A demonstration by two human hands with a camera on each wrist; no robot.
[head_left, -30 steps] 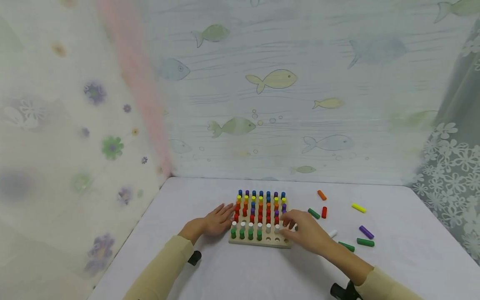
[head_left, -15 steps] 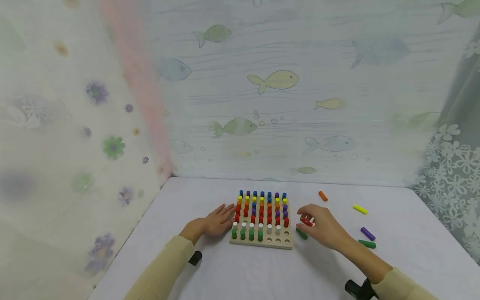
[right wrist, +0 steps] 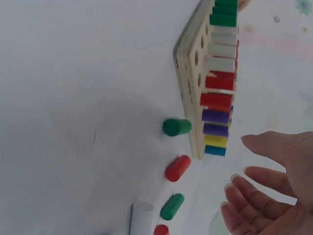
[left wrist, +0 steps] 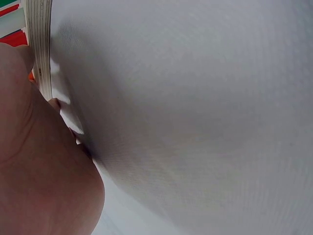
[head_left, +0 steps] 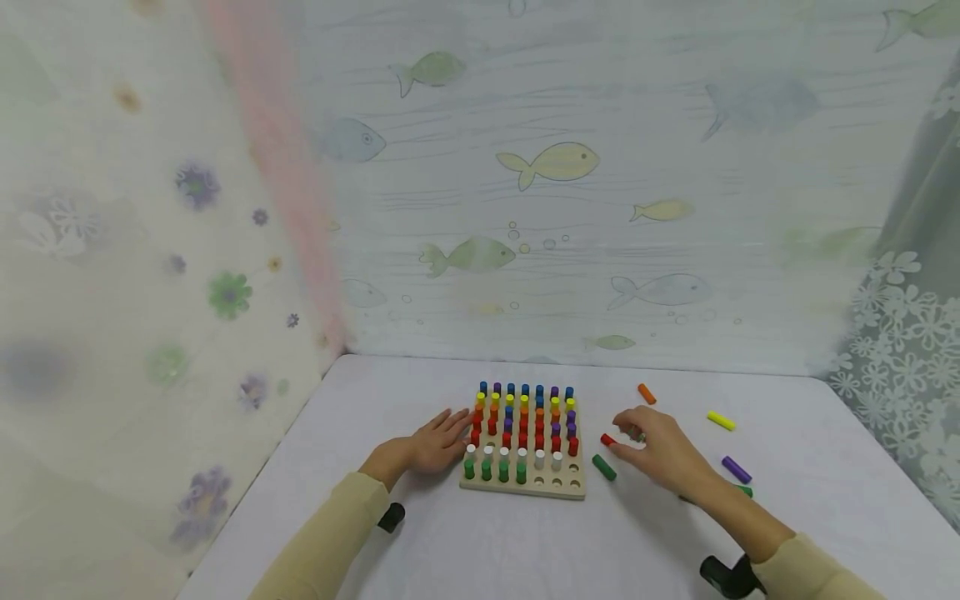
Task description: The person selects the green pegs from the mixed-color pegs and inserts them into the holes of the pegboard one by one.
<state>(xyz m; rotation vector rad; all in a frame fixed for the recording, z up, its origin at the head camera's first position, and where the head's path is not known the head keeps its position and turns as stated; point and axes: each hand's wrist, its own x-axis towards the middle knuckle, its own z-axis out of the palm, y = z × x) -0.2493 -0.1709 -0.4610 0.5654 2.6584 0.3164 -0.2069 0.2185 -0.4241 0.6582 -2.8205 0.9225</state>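
In the head view a wooden pegboard (head_left: 522,490) holds rows of coloured pegs, with several bare holes near its front right corner. My left hand (head_left: 435,442) lies flat at the board's left side, fingertips against its edge. To the right of the board, my right hand (head_left: 663,446) is above the table, thumb and fingers spread apart and holding nothing. Under its fingertips lies a red peg (head_left: 607,439), and a green peg (head_left: 603,467) is nearer the board. From the right wrist, a second green peg (right wrist: 172,206) and a white peg (right wrist: 142,219) also show on the cloth.
Further right on the white tablecloth (head_left: 817,467) lie an orange peg (head_left: 647,393), a yellow peg (head_left: 721,420) and a purple peg (head_left: 736,469). Another green peg (head_left: 745,491) is partly behind the right forearm. A fish-patterned curtain (head_left: 555,275) hangs behind the table.
My right hand has moved from the board's right edge out to the right, over the loose pegs. A red peg stands at the board's right edge, where the hand was. My left hand stays put.
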